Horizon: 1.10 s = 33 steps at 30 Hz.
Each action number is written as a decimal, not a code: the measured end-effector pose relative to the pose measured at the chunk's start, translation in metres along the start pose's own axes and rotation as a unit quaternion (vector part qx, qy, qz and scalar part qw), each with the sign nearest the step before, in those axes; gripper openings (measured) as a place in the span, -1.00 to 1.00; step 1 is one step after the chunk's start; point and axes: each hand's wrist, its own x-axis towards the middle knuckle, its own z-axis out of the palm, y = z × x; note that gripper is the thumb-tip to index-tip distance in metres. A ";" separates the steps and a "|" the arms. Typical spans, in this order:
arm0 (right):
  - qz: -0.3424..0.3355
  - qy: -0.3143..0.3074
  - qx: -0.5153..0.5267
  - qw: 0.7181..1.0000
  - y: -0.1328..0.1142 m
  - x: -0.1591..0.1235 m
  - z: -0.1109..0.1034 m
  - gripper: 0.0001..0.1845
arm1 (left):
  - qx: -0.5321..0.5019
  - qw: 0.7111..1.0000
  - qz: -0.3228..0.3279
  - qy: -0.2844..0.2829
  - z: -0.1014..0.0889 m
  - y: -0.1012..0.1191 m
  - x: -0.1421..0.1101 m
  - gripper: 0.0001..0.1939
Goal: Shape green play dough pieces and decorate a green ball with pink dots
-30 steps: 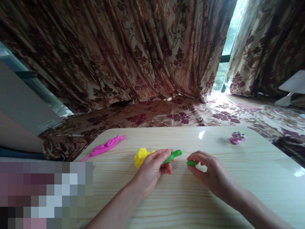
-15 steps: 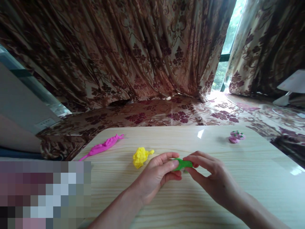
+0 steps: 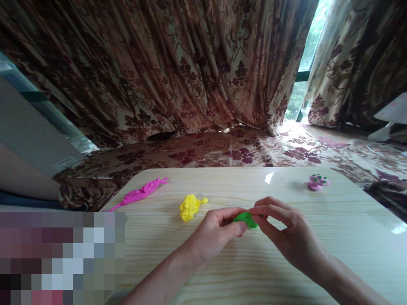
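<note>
Over the middle of the pale table (image 3: 241,271), as the head view shows it, a green lump (image 3: 246,218) sits between the person's two hands, modelling clay by the look of it and apparently held off the wood. The left hand (image 3: 219,232) grips its left part, thumb on the near side and fingers behind. The right hand (image 3: 288,220) is pinched in at the other end, fingertips on the clay, though I can't tell how hard they press.

I'd take it for light, soft stuff, a bit tacky rather than slippery, that dents under a firm thumb and could tear where it thins. A broad hold on the thick middle seems kindest, with only a light pinch at the ends.

From where I stand, a knobbly yellow lump (image 3: 190,206) lies beyond the left wrist, its stubby tail pointing right. Farther left stretches a long pink strip (image 3: 143,192); at the far right sits a pale pink piece (image 3: 317,183) dotted with green. I can make out no container.
</note>
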 end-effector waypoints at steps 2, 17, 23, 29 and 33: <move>0.017 0.045 0.020 0.999 0.002 -0.002 0.006 -0.89 | -0.013 1.000 0.006 -0.006 0.001 -0.002 0.000 -0.70; 0.014 0.012 0.048 0.999 0.001 0.000 0.013 -0.66 | -0.106 0.994 0.024 -0.003 0.005 -0.001 -0.001 -0.67; -0.004 -0.054 0.008 0.998 -0.005 0.001 0.006 -0.70 | 0.004 0.999 0.046 0.003 0.005 0.005 -0.002 -0.69; -0.015 -0.016 -0.004 1.000 -0.002 -0.002 0.010 -0.77 | 0.002 0.999 0.039 0.007 0.003 0.001 -0.001 -0.72; -0.009 -0.001 -0.015 1.000 -0.002 -0.001 0.010 -0.82 | -0.039 0.999 0.019 0.005 0.002 -0.001 0.000 -0.74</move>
